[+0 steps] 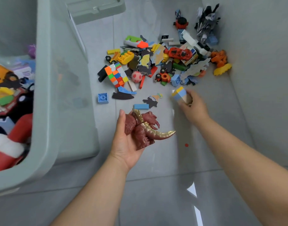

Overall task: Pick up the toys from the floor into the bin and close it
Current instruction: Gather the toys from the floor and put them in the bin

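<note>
My left hand [123, 141] grips a dark red dinosaur figure [144, 128] with a gold spine, held above the floor in the middle of the view. My right hand [193, 106] is closed on a few blocks [180, 95], yellow, light blue and wooden, just off the floor. Beyond both hands a pile of toys [156, 62] lies on the grey tiles: bricks, puzzle pieces, a twisted colour cube [117, 75], a pink ball [136, 77], a red car [180, 53]. The grey bin [47, 111] stands open at the left, partly filled with toys.
The bin's lid [96, 8] lies on the floor at the top, behind the bin. A black robot toy [206, 22] and an orange figure [219, 60] lie by the wall at the right. A blue brick [102, 98] sits alone near the bin.
</note>
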